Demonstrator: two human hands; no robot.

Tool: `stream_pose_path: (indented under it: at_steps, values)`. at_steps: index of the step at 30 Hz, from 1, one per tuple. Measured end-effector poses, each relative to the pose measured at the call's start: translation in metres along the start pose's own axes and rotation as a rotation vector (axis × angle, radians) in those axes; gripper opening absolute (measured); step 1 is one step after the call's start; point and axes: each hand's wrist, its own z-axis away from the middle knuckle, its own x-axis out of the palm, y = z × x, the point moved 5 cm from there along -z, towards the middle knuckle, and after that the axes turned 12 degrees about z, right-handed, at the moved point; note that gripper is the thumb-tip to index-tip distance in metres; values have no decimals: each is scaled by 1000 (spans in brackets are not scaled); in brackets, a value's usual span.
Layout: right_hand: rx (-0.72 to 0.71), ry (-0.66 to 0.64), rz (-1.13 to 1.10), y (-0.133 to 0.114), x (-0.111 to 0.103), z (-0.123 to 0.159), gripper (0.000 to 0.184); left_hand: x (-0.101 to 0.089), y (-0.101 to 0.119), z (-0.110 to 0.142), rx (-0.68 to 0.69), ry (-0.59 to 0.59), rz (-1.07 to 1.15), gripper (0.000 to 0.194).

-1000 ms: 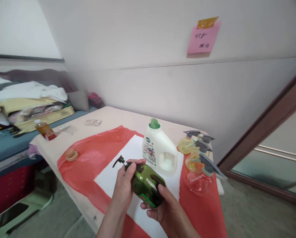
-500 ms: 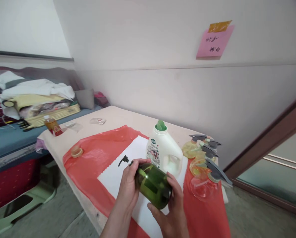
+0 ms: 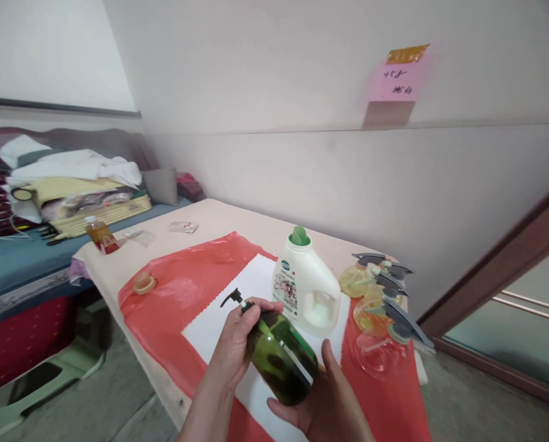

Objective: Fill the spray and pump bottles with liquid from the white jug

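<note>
A dark green pump bottle (image 3: 282,356) is tilted over the table, its black pump head (image 3: 234,298) pointing up and left. My left hand (image 3: 238,336) is wrapped around its upper end, just below the pump. Around the bottle's base, my right hand (image 3: 323,399) is spread with thumb and fingers apart; whether the palm touches the base is hidden. Just behind the bottle stands a white detergent jug (image 3: 306,279) with a handle, a printed label and a green piece in its mouth. A white sheet with a scalloped edge (image 3: 219,328) lies underneath.
Several clear spray bottles (image 3: 378,350) with grey triggers stand at the right. Red plastic (image 3: 164,319) covers part of the table, with a small round cap (image 3: 144,283) on it. A drink bottle (image 3: 101,235) lies near the left edge. A pink note (image 3: 397,83) hangs on the wall.
The green bottle has rolled slightly and its base has dropped a little. My right hand's fingers have come off its side and spread. My left hand keeps its hold.
</note>
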Motion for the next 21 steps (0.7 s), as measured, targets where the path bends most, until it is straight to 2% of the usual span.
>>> stream_pose_path:
  at_steps: [3, 5, 7, 9, 12, 13, 14, 15, 17, 19, 21]
  values:
    - [68, -129, 0, -1, 3, 3, 64, 0, -2, 1, 6, -22, -5, 23]
    - [-79, -114, 124, -5, -3, 0, 62, -1, -4, 0, 14, -9, 36, 23]
    - [-360, 1, 382, -14, -12, -2, 62, -4, -6, -1, 30, 40, 72, 24]
    - [-717, 178, 750, -23, -15, 2, 68, -7, -8, -2, 48, 98, 97, 26]
    - [-1223, 417, 1276, -26, -8, 19, 78, -10, -12, -2, 51, 149, 155, 30]
    - [-1328, 445, 1379, -24, -5, 23, 80, -10, -13, -2, 46, 161, 179, 31]
    - [-1369, 439, 1422, -22, -3, 25, 81, -11, -13, -2, 44, 175, 197, 32]
    - [-1340, 408, 1394, -21, -4, 25, 82, -11, -13, -1, 48, 189, 205, 31]
    - [-1102, 298, 1108, -21, -11, 17, 81, -12, -10, -1, 66, 205, 194, 29]
    - [-719, 166, 636, -14, -19, 3, 75, -10, -7, 0, 57, 178, 171, 27]
    - [-320, 22, 224, -1, -17, -8, 69, -5, -6, 1, 19, 131, 154, 25]
